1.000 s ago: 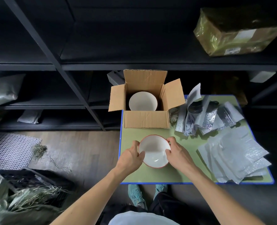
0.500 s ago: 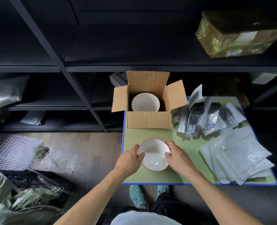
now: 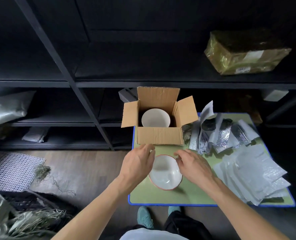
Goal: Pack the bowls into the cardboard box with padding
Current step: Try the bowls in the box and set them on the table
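The red-rimmed bowl (image 3: 166,175) sits on the green table (image 3: 143,196), just near of the cardboard box (image 3: 159,138), which holds a second bowl (image 3: 155,118). The left hand (image 3: 136,168) and right hand (image 3: 194,168) flank its far rim, fingers loose, gripping nothing. Best to lay a padding sheet (image 3: 247,172) from the right over the boxed bowl, then lift this one by both sides

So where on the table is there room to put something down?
Bare green shows along the front edge of the table, below the bowl, and in the narrow strip between bowl and box. The right side is crowded: white padding sheets near, silver pouches farther back.
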`<control>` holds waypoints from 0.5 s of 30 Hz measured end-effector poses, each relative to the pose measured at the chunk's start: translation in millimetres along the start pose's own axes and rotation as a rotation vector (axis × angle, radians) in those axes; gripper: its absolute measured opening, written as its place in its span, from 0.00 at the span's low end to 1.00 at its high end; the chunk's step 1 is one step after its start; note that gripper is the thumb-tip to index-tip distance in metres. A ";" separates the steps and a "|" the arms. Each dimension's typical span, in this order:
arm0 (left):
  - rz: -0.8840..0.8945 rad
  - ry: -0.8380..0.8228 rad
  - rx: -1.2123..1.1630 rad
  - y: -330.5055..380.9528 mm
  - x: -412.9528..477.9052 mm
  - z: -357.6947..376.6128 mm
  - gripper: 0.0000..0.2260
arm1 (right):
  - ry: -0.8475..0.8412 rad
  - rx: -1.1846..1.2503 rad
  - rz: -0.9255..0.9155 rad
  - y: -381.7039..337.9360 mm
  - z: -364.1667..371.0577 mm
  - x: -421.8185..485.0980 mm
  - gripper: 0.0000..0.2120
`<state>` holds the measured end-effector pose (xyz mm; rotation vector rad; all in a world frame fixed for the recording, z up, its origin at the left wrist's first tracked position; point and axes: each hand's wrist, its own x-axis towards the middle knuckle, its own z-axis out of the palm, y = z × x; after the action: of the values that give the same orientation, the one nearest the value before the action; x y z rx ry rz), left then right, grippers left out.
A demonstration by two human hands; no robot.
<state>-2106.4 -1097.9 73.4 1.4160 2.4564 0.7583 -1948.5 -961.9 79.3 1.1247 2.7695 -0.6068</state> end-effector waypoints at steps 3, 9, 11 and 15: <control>0.068 0.123 0.022 4.5 16.9 -15.7 0.08 | 0.075 0.025 -0.048 -12.0 -24.9 8.5 0.13; -0.032 0.069 0.193 -12.2 65.7 -20.4 0.19 | 0.172 0.103 -0.091 -21.1 -52.4 49.4 0.12; -0.094 0.046 0.217 -15.9 77.5 -17.6 0.22 | 0.161 0.092 -0.091 -20.1 -54.7 67.8 0.12; -0.161 0.055 0.285 -13.9 94.2 -13.3 0.23 | 0.135 0.031 -0.126 -22.9 -52.6 101.4 0.13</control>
<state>-2171.2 -1027.7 84.4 1.2761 2.7683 0.4321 -2034.4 -890.1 111.8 1.0393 2.9740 -0.6108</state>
